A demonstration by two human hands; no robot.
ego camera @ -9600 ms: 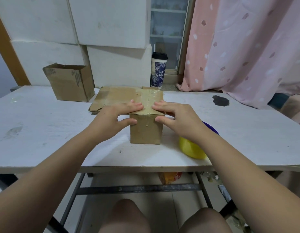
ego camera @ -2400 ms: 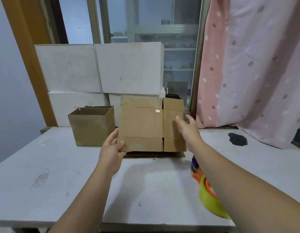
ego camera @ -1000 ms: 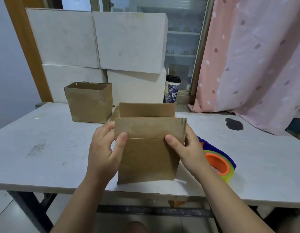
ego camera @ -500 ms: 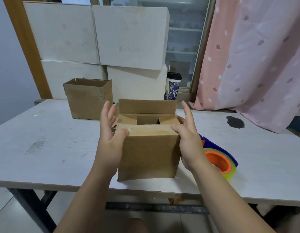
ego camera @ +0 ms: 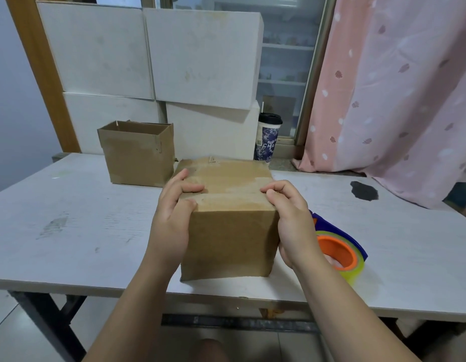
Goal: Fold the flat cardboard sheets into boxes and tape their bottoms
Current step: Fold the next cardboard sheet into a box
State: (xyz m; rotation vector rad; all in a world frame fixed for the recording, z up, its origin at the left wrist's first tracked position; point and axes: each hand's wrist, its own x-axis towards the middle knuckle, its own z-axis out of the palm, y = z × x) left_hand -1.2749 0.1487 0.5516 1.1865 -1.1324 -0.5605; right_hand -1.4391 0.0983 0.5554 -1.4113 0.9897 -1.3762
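Both hands clamp the box [ego camera: 229, 236]: left hand [ego camera: 171, 212] and right hand [ego camera: 292, 220] each curl fingers over a top side edge, thumbs at the near corners, pressing the flaps [ego camera: 226, 184] flat. It stands near the front edge of the table [ego camera: 69, 218], its flaps meeting in a seam across the top. Judging from that, this one is folded and its bottom faces up, waiting for tape; I see no strip across the seam, though glossy patches make that hard to tell. Tape [ego camera: 349, 250] lies just beside the right wrist, untouched. A second box [ego camera: 137, 152] stands open-topped farther back on the left, presumably finished. Count: two boxes, one tape roll, one cup [ego camera: 269, 138], four white blocks [ego camera: 200, 56], one curtain [ego camera: 396, 87]. Any flat sheets left are hidden behind the box.
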